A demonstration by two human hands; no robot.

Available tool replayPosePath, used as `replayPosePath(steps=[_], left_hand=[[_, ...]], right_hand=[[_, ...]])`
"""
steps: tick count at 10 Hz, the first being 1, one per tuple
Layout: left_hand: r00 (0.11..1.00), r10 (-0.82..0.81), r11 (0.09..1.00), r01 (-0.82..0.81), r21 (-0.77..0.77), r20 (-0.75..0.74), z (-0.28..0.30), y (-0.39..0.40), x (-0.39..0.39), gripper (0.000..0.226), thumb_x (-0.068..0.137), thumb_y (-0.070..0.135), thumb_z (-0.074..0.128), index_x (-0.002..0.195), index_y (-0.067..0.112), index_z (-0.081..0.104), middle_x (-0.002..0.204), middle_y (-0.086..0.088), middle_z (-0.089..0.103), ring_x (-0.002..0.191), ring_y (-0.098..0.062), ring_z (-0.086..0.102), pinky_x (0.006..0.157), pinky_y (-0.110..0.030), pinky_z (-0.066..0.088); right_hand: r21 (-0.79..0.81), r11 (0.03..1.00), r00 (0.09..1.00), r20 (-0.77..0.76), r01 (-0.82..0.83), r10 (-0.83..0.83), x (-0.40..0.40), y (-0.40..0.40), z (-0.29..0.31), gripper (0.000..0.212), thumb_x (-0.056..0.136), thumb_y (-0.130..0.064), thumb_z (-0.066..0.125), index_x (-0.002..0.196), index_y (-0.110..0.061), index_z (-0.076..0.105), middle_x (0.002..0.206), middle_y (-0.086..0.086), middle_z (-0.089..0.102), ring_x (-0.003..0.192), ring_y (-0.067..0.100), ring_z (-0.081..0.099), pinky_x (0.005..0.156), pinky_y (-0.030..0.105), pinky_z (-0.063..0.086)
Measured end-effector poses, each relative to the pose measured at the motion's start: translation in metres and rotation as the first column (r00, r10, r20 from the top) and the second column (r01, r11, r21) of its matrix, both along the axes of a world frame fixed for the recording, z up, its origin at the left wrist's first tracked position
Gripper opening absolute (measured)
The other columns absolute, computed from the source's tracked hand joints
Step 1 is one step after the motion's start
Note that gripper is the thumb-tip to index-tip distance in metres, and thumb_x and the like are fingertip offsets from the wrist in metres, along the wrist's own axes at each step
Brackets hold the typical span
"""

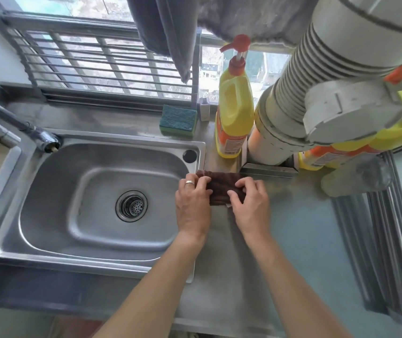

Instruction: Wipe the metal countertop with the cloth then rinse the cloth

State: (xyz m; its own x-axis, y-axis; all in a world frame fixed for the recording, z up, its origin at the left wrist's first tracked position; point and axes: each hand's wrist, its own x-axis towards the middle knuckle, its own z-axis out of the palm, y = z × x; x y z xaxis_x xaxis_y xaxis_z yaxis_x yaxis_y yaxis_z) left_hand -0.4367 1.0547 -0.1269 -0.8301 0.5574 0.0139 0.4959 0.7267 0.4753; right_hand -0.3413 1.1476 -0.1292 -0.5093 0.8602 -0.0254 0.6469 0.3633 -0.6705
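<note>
I have both hands on the cloth, a dark brown folded strip lying on the metal counter just right of the sink. My left hand sits at the cloth's left end, fingers curled over it and pinching the fabric, a ring on one finger; that hand overhangs the sink's right rim. My right hand covers the right end, fingertips bent down onto the cloth and gripping it.

The cloth's far edge runs close to a low metal ledge at the foot of a wide ribbed pipe. Just beyond the ledge's left end stands a yellow pump bottle; a second yellow bottle lies behind the pipe to the right. So the far side is tight.

Toward me and to the right, bare counter stretches out as far as a ridged metal strip along the right edge. On the left the sink basin lies open, its drain in the middle, and the tap reaches in from the far left corner. A sponge rests on the back ledge by the window.
</note>
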Motion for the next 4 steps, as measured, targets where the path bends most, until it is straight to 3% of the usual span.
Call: replayPosePath(steps=[1,3,4], left_hand=[[1.0,-0.019,0.999,0.02,-0.05,0.004,0.003,0.002,0.003,0.033,0.084,0.017,0.074,0.116,0.021,0.067,0.115,-0.005,0.056,0.103,-0.029,0.054,0.079,-0.041,0.049],[0.987,-0.121,0.968,0.142,-0.208,0.108,0.021,-0.003,0.009,0.058,0.088,0.024,0.059,0.144,0.025,0.046,0.144,-0.008,0.039,0.132,-0.029,0.037,0.105,-0.043,0.034],[0.984,-0.112,0.981,0.132,-0.143,0.137,0.045,-0.015,0.001,0.063,0.088,0.02,0.06,0.148,0.027,0.043,0.148,-0.01,0.038,0.137,-0.028,0.035,0.109,-0.044,0.033]], right_hand=[[-0.003,1.0,1.0,0.012,0.006,-0.006,-0.002,0.0,0.003,0.021,0.086,-0.021,0.078,0.103,-0.017,0.065,0.103,0.002,0.055,0.094,0.023,0.059,0.079,0.032,0.048],[-0.049,0.996,0.997,0.001,-0.077,0.077,0.01,0.0,0.013,0.025,0.089,-0.016,0.074,0.113,-0.016,0.071,0.108,0.003,0.059,0.08,0.02,0.063,0.087,0.033,0.054],[-0.065,0.996,0.997,-0.048,-0.059,0.056,0.016,-0.002,0.032,0.03,0.09,-0.014,0.072,0.12,-0.016,0.072,0.108,0.003,0.062,0.073,0.002,0.06,0.083,0.016,0.05]])
